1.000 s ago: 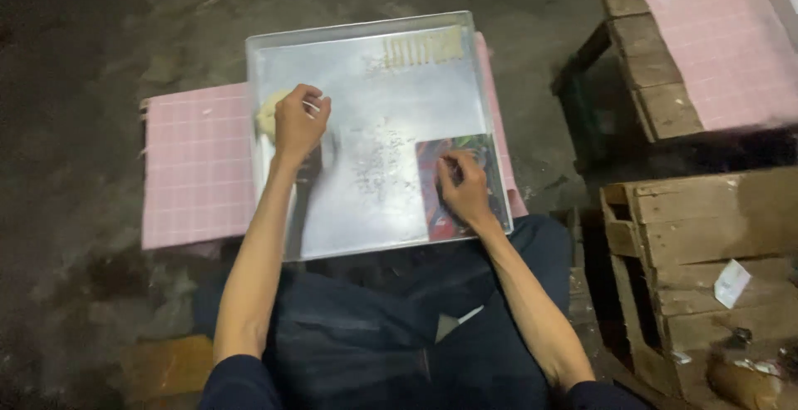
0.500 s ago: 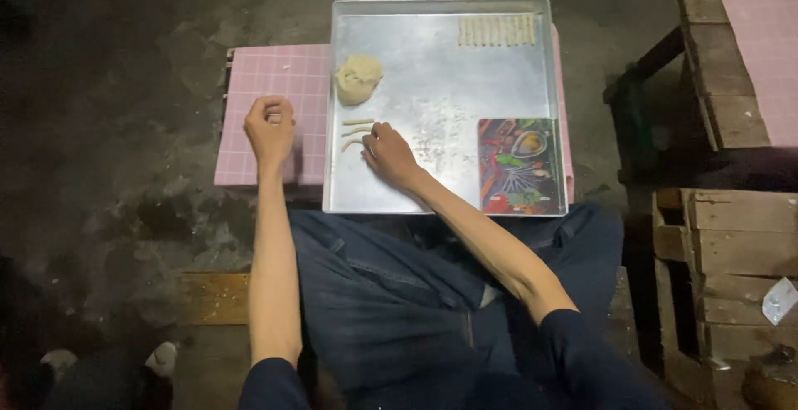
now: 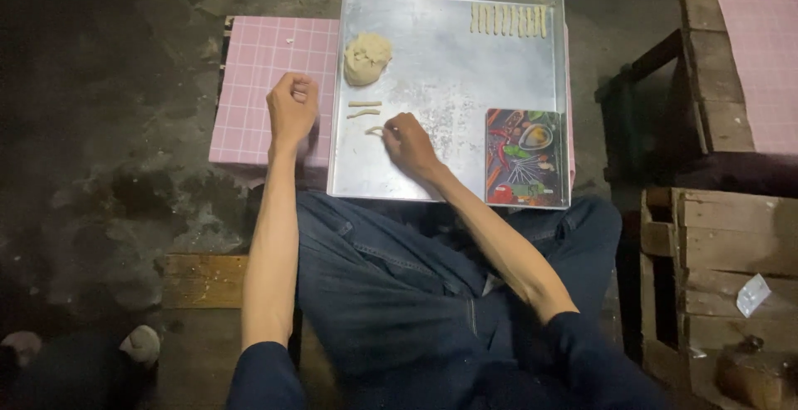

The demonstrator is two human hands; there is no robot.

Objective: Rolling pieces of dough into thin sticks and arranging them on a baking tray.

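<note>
A: What's in the metal tray (image 3: 449, 152)?

B: A lump of dough (image 3: 367, 57) sits near its left wall. Below that lie 3 short dough strips (image 3: 364, 109), one under the other. Along the top right edge is a neat row of finished strips (image 3: 509, 19), and a colourful printed card (image 3: 525, 157) lies in the lower right corner. The tray rests on a pink checked surface (image 3: 258, 86).

A: Anything different from half a second ago?

B: The right hand (image 3: 409, 142) has shifted right within the tray, from beside 2 strips to a 3rd, lower one. The left hand (image 3: 291, 109) has stayed on the pink surface, just outside the tray's left wall.

A: And the hands themselves?

B: The right arm reaches diagonally across the lap; its fingers are curled, tips touching the lowest strip, though I can't tell whether they pinch it. The left forearm runs straight forward, its fingers loosely curled into a near fist, holding nothing visible.
</note>
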